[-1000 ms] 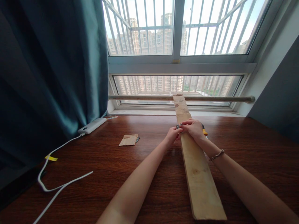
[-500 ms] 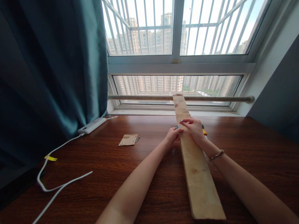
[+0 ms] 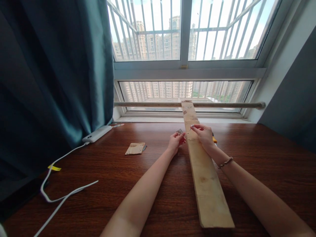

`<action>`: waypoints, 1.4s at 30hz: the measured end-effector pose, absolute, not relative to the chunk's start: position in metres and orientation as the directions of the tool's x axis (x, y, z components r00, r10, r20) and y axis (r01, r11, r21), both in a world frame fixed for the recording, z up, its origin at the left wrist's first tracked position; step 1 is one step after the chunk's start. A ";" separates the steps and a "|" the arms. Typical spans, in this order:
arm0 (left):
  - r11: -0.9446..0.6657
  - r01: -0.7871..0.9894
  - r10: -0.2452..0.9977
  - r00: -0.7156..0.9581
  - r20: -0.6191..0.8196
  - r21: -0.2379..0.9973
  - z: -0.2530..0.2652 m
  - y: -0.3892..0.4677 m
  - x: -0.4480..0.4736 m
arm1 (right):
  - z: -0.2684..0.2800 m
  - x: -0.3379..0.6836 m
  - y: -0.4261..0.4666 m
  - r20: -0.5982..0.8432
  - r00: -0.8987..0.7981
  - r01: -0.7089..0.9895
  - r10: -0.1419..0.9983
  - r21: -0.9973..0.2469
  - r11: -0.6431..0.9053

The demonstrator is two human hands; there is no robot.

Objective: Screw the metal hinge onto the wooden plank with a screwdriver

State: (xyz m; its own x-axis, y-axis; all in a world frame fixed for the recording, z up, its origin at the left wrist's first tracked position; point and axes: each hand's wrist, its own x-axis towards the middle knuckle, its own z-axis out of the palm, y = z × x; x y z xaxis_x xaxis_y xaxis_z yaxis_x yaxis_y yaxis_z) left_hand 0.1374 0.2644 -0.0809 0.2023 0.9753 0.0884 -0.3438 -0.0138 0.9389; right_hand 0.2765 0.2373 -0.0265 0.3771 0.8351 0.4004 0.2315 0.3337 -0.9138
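A long, pale wooden board (image 3: 208,187) lies lengthwise in front of me on the dark wood tabletop. Just left of its edge, my left hand (image 3: 175,143) pinches a small metal bracket or hinge (image 3: 179,132). Over the board, my right hand (image 3: 204,135) holds a small screw (image 3: 192,126) between thumb and fingertips. Tiny holes or marks show in the wood beside the fingers. Behind the right hand, partly hidden, is a yellow and black tool handle (image 3: 214,140).
To the left lie a small square wooden piece (image 3: 135,148) and some screws (image 3: 144,148) beside it. Farther left are a white power strip (image 3: 97,134), its white cable (image 3: 63,197) and a dark curtain (image 3: 61,72). A rail (image 3: 222,105) crosses before the window.
My left hand has drawn back left off the board with the metal bracket, uncovering the marked wood. The right hand stays over the board, the screw now showing more clearly.
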 end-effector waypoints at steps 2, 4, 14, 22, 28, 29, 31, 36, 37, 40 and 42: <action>-0.052 -0.306 0.986 0.136 0.098 0.951 -0.078 0.267 0.138 | -0.027 0.277 0.238 0.399 0.382 0.219 0.833 -0.915 0.338; -0.091 -0.249 0.990 0.080 0.115 0.964 -0.071 0.270 0.137 | -0.028 0.277 0.238 0.394 0.385 0.200 0.835 -0.918 0.341; -0.168 0.249 0.976 -0.097 0.197 0.954 -0.039 0.254 0.008 | -0.029 0.278 0.234 0.393 0.374 0.253 0.840 -0.915 0.315; -0.075 0.777 0.916 -0.195 0.351 0.625 -0.063 0.237 -0.102 | -0.034 0.280 0.236 0.437 0.359 0.315 0.825 -0.888 0.334; 0.002 0.862 0.912 -0.210 0.353 0.507 -0.068 0.231 -0.101 | -0.029 0.278 0.231 0.428 0.367 0.335 0.826 -0.889 0.312; 0.005 0.876 0.909 -0.205 0.362 0.482 -0.068 0.229 -0.100 | -0.028 0.277 0.230 0.431 0.369 0.344 0.823 -0.886 0.310; 0.005 0.897 0.907 -0.190 0.375 0.442 -0.068 0.226 -0.098 | -0.026 0.277 0.229 0.439 0.368 0.358 0.820 -0.881 0.310; -0.043 0.894 0.915 -0.144 0.377 0.446 -0.073 0.224 -0.104 | -0.026 0.277 0.228 0.441 0.372 0.377 0.817 -0.876 0.301; -0.055 0.884 0.917 -0.139 0.374 0.464 -0.074 0.224 -0.105 | -0.027 0.278 0.228 0.443 0.373 0.384 0.815 -0.874 0.299; -0.059 0.835 0.917 -0.171 0.361 0.547 -0.078 0.228 -0.109 | -0.028 0.279 0.229 0.449 0.371 0.389 0.813 -0.870 0.302; -0.037 0.779 0.916 -0.225 0.333 0.626 -0.080 0.231 -0.110 | -0.027 0.279 0.229 0.449 0.370 0.387 0.813 -0.871 0.304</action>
